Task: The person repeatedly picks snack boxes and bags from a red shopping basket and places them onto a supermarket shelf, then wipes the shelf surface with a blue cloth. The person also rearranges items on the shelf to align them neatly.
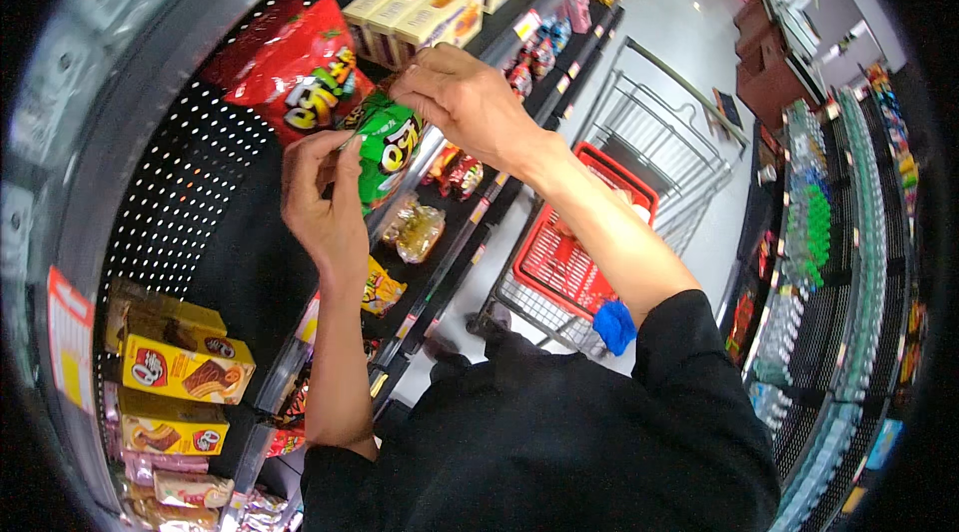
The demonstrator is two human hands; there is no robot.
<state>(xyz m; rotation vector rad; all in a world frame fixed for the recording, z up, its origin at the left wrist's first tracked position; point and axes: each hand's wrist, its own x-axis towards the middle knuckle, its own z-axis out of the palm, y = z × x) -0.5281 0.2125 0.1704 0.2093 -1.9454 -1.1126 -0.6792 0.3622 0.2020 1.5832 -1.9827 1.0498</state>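
A green snack bag (386,146) with printed lettering is held tilted at the shelf's front edge. My left hand (321,191) pinches its left side between thumb and fingers. With bent fingers, my right hand (468,101) grips its upper right corner. Just behind it, a red snack bag (307,75) stands on the black shelf, and the green bag overlaps its lower right part. Cream-coloured boxes (412,11) stand in rows beyond my right hand. The fingertips of both hands are partly hidden by the bag and by the hands themselves.
Yellow snack boxes (187,371) stand at the near end of the shelf. Wrapped snacks (416,232) lie on the lower shelf. Close on my right is a wire shopping cart (674,157) with a red basket (551,255) and a blue cloth-like item (614,327). Bottles (809,232) line the opposite shelves.
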